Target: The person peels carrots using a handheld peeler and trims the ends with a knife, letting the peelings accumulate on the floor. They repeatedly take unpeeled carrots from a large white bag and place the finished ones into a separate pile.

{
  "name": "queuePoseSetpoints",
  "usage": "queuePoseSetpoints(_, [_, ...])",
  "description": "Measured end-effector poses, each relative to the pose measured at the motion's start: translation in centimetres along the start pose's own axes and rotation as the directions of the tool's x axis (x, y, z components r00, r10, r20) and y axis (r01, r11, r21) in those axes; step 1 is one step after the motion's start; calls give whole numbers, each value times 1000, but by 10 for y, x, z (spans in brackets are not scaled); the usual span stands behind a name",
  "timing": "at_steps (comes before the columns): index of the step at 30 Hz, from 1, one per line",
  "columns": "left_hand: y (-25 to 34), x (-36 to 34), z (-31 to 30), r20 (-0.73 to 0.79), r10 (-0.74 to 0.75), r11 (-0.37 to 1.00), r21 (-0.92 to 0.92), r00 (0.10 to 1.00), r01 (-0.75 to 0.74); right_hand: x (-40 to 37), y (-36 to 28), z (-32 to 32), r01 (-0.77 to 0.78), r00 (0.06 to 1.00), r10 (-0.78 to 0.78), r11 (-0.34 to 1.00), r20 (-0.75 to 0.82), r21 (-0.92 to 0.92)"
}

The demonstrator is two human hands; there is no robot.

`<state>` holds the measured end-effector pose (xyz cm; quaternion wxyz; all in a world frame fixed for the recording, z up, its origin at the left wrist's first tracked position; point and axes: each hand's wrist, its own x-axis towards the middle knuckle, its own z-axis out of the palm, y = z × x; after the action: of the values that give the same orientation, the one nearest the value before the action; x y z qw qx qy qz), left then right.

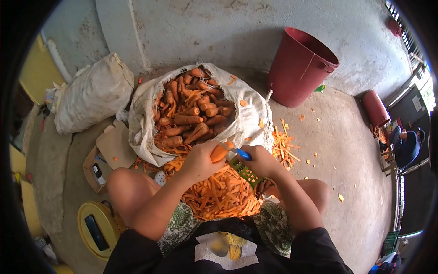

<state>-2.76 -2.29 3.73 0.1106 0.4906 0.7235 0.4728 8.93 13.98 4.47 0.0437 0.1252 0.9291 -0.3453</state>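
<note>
My left hand [204, 160] is closed around a bright orange peeled carrot [221, 152], above the near edge of an open white sack [251, 109]. Close beside it, my right hand [259, 160] grips a tool with a blue handle [244, 154]; its metal end meets the carrot's end. Several unpeeled carrots [187, 119] fill the sack. Below my hands lies a large heap of orange peelings [221, 194] between my legs. A green perforated basket [244, 172] shows partly under my right hand.
A tall red bin [299, 68] stands back right, a stuffed white sack [96, 93] back left. At left are a cardboard box [93, 171] and a yellow lidded bucket [91, 233] bearing a phone [96, 232]. Another person [408, 147] sits far right.
</note>
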Motion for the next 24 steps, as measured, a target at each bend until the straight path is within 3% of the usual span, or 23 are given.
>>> queuePoseSetpoints(3, [6,-1,-5,8,59,998,14,998,-60,7,9,4,9,999,-9,1000,-38,-3])
queuePoseSetpoints(5, [16,-7,-8,163,296,955,-66,941,-289,29,42,17,-337,929,341,940,-145,50])
queuePoseSetpoints(6, [23,-8,-6,173,296,955,-64,939,-289,34,55,20,-298,934,289,955,-210,-8])
queuePoseSetpoints(8, [38,-8,1,-18,573,819,-30,819,-574,44,67,29,-294,943,309,947,-124,127])
queuePoseSetpoints(10, [35,-9,2,2,529,847,61,849,-528,49,67,49,-237,969,244,881,36,409])
queuePoseSetpoints(11, [33,-8,6,-30,478,876,94,878,-474,47,64,61,-116,993,105,882,49,457])
queuePoseSetpoints(12, [30,-7,10,-63,427,900,124,902,-417,50,75,86,100,994,-112,823,-12,559])
queuePoseSetpoints(14, [24,-5,14,-62,379,919,143,923,-367,44,45,84,93,987,-156,763,41,640])
queuePoseSetpoints(16, [23,-2,12,-145,243,969,-7,959,-247,37,25,70,157,951,-308,436,-17,886])
queuePoseSetpoints(17, [25,-1,8,-185,241,967,-32,953,-251,46,45,78,18,980,-185,442,72,897])
queuePoseSetpoints(18, [23,1,4,-184,243,967,-32,953,-252,44,45,70,20,980,-185,442,70,897])
queuePoseSetpoints(20, [16,0,-5,-164,164,980,-84,973,-179,40,34,46,-134,991,63,375,119,917])
queuePoseSetpoints(21, [11,-1,-8,-125,79,993,-82,989,-90,38,31,38,-155,984,145,428,102,891])
queuePoseSetpoints(22, [5,-2,-10,-127,79,993,-80,989,-90,35,25,34,-155,984,143,428,103,890])
queuePoseSetpoints(24, [-4,-2,-13,48,-146,983,-105,988,150,30,15,28,-177,963,266,531,35,829])
